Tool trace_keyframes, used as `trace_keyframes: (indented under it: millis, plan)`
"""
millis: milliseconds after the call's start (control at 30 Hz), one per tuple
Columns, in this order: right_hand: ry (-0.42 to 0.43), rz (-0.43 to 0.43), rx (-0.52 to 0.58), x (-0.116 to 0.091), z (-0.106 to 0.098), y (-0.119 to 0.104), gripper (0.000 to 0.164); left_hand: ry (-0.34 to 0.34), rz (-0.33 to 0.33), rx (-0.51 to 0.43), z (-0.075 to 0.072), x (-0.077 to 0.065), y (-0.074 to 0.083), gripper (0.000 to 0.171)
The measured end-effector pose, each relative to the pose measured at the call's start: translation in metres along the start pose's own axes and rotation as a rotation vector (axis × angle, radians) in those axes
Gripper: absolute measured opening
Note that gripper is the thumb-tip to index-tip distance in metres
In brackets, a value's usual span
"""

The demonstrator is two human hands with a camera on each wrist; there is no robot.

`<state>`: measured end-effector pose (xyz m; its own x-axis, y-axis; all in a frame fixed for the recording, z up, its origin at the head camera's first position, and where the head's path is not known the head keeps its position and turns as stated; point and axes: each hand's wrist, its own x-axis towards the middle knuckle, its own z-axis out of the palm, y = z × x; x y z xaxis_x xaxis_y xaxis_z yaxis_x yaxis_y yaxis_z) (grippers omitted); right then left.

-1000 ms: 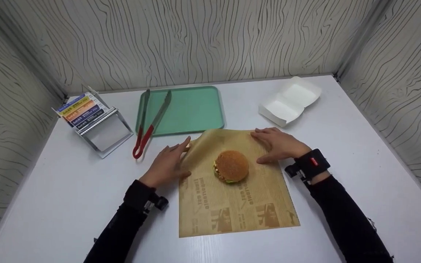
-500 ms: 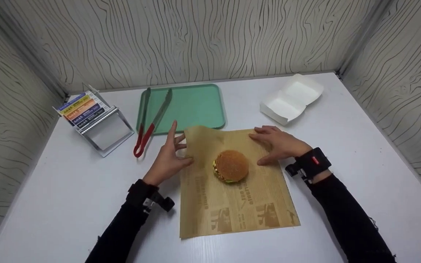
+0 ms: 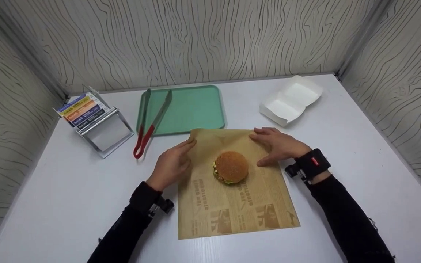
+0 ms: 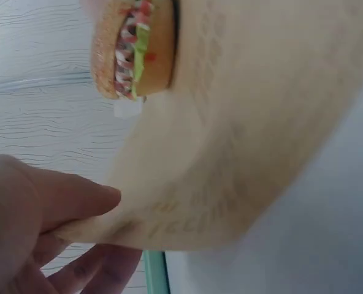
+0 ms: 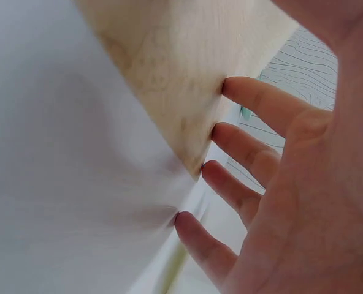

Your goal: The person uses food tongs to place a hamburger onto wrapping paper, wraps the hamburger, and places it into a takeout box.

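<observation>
A burger [image 3: 231, 167] with a sesame bun sits on a printed brown sheet of wrapping paper [image 3: 228, 204] at the middle of the table; lettuce and sauce show along its side in the left wrist view. My left hand [image 3: 172, 164] pinches the paper's far left corner between thumb and fingers, and that corner is lifted and curved. My right hand [image 3: 281, 144] lies at the far right corner, its fingers spread. In the right wrist view, several fingertips [image 5: 215, 131] of that hand press along the paper's edge, with the little finger on the white table.
Behind the paper lies a green tray [image 3: 192, 109], with red-handled tongs [image 3: 146, 135] lying partly across its left side. An open white takeaway box [image 3: 291, 100] stands at the back right. A metal rack with coloured labels [image 3: 90, 117] stands at the left. Patterned walls enclose the table.
My left hand opened its fingers beside the paper's left edge, then closed on the far left corner. My right hand has stayed at the right corner. The burger has not moved.
</observation>
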<state>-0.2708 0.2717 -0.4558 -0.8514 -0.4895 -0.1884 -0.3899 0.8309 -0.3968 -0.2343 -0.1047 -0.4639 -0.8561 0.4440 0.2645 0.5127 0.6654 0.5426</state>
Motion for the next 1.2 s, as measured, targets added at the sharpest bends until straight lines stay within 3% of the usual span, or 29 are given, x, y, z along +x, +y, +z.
trace_keyframes:
  millis: [100, 200, 333, 433, 600, 833, 967, 1200]
  plan:
    - [-0.002, 0.001, 0.000, 0.000, 0.000, 0.000, 0.098, 0.008, 0.008, -0.006, 0.001, 0.000, -0.002, 0.058]
    - [-0.004, 0.004, -0.005, 0.000, 0.000, 0.000, 0.098, 0.045, 0.065, -0.022, -0.001, 0.000, 0.003, 0.057]
    - [-0.002, 0.009, -0.008, 0.000, 0.000, -0.001, 0.098, 0.083, 0.206, -0.030, -0.005, -0.003, 0.018, 0.069]
    - [0.001, 0.012, -0.007, 0.000, -0.001, -0.002, 0.097, 0.061, 0.292, 0.019, -0.003, -0.007, 0.033, 0.082]
    - [0.007, 0.021, -0.005, -0.001, -0.001, -0.002, 0.097, -0.039, 0.403, 0.175, 0.006, -0.015, 0.052, 0.087]
    - [0.003, 0.038, -0.018, 0.000, 0.000, -0.002, 0.098, -0.062, 0.616, 0.507, 0.020, -0.022, 0.057, 0.060]
    - [0.002, 0.041, -0.020, -0.001, -0.001, -0.003, 0.098, -0.085, 0.650, 0.549, 0.025, -0.022, 0.058, 0.053]
    - [-0.001, 0.034, -0.023, -0.001, -0.001, -0.003, 0.097, -0.098, 0.621, 0.467, 0.030, -0.019, 0.055, 0.050]
